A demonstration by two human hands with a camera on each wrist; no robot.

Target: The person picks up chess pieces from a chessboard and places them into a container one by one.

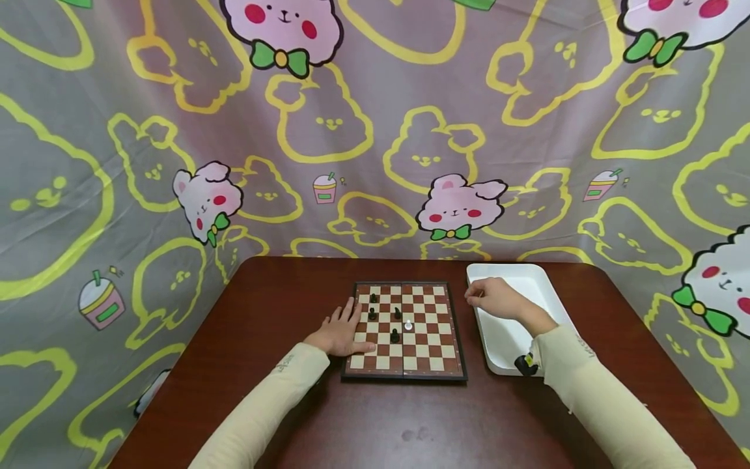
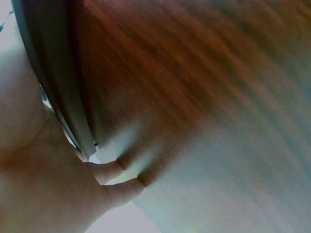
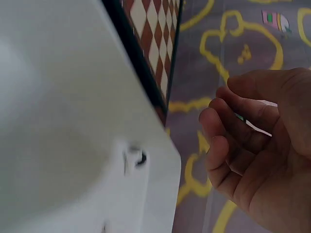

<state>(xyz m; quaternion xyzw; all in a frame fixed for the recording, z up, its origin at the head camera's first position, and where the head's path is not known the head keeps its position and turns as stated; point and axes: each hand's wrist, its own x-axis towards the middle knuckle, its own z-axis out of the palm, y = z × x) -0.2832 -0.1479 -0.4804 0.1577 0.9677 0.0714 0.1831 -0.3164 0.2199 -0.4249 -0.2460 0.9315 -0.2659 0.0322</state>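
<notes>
A chessboard [image 1: 430, 365] with brown and cream squares and a dark frame lies on the table. On it stand several black chess pieces [image 1: 395, 337] and one white chess piece [image 1: 408, 325]. My left hand [image 1: 336, 331] rests flat at the board's left edge, fingers spread and thumb reaching over the squares. My right hand [image 1: 498, 298] hovers over the left side of a white tray [image 1: 494, 360], its fingers loosely bent. In the right wrist view, nothing shows between the thumb and fingertips [image 3: 219, 145]. Small white and black pieces [image 3: 134, 159] lie in the tray there.
The dark reddish-brown table [image 1: 375, 417] carries the board in the middle and the tray at its right. A patterned curtain [image 1: 363, 130] with yellow outlines and cartoon faces hangs behind the table and along both sides.
</notes>
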